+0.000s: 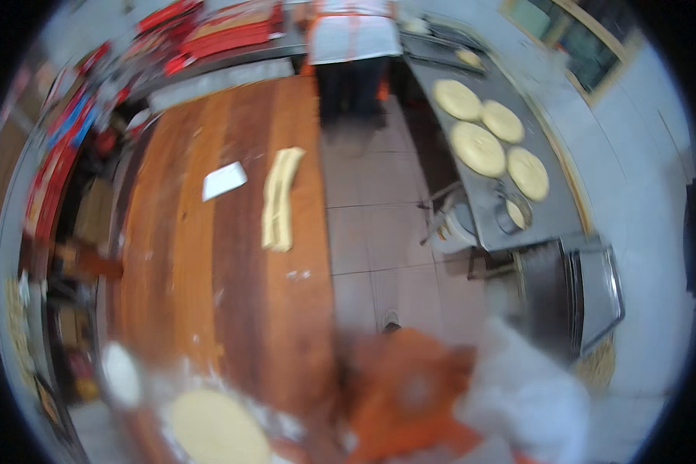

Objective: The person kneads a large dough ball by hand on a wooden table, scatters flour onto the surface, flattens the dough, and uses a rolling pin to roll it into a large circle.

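Observation:
Neither of my hands can be made out. At the lower right a blurred white sleeve [526, 394] and an orange apron [410, 387] fill the view beside the table edge. A round, flat sheet of pale yellow dough [218, 427] lies on scattered flour at the near end of the wooden table [193, 286]. Farther up the table rests a long strip of dough [280, 201] with a groove along its length. To its left is a flat white dough scraper [224, 181].
Several round dough pieces [479, 149] lie on the metal counter [510, 238] at the right, near a metal pot [512, 213]. A white bucket [455, 228] stands below. Another person [353, 46] stands at the far end. Red packages [232, 29] are stacked behind the table.

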Demonstrator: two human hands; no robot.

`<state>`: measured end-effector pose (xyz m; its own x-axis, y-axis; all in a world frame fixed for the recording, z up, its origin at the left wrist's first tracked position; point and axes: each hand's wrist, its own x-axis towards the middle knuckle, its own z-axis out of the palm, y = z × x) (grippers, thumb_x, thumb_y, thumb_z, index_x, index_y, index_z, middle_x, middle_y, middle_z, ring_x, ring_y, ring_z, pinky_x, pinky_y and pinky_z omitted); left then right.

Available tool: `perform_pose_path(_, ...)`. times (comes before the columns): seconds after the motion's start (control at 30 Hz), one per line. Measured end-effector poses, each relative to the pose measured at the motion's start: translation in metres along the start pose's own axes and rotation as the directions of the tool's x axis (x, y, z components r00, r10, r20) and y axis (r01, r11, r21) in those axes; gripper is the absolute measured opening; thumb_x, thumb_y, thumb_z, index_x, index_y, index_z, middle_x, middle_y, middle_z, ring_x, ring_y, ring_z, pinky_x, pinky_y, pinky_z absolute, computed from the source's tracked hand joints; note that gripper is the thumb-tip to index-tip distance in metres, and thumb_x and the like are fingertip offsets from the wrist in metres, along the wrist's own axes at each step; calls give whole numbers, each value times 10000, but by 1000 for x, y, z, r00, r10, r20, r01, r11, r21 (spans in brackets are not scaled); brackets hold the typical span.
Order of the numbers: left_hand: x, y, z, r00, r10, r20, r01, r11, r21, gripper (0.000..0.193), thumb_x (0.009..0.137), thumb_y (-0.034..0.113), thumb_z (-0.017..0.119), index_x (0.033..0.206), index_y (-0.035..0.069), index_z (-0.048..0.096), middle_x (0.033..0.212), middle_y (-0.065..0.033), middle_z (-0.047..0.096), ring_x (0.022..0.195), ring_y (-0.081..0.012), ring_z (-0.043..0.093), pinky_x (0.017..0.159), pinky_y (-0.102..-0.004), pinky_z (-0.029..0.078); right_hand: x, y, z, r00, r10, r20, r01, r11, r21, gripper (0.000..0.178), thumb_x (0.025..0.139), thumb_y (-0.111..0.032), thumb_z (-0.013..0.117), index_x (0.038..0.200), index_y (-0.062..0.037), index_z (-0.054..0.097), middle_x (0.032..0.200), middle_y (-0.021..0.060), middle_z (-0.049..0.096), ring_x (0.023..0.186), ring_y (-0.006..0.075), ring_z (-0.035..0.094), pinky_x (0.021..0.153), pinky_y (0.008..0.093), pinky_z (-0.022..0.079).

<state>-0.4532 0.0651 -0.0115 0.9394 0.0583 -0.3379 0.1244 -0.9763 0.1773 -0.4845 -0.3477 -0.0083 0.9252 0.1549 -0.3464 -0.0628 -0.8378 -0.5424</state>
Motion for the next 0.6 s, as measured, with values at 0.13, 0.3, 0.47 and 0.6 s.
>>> perform_pose_path(0.13,45,130,-26,959,259,117,-261,965,7,554,936,371,342,1364,21,306,1400,-219,301,1288,-381,281,1040,-477,236,-64,94,-91,970,242,-39,-241,970,26,360,901,-258,433,1214,-89,491,1289,129,455,1182,305,432,938,405,403)
perform_pose_path(0.3,68,300,-32,768,559,313,-570,819,-64,553,928,354,374,1354,6,316,1387,-223,320,1277,-377,304,1040,-459,251,-183,147,-148,775,564,-284,-470,816,335,350,905,-267,436,1201,-92,503,1264,128,480,1154,304,459,926,406,411)
perform_pose_path(0.47,81,420,-48,620,692,370,-732,680,-45,552,921,338,405,1344,-8,326,1374,-227,340,1266,-372,327,1040,-441,265,-263,80,-250,415,853,-315,-268,446,854,372,896,-282,466,1194,-62,496,1183,162,529,1085,326,502,916,406,414)
perform_pose_path(0.6,84,467,-41,528,718,453,-771,629,-101,552,915,325,430,1336,-20,334,1364,-230,355,1257,-369,346,1040,-426,277,-268,108,-189,230,879,-418,-287,471,834,382,895,-266,472,1205,-45,484,1186,176,525,1089,332,501,926,401,404)
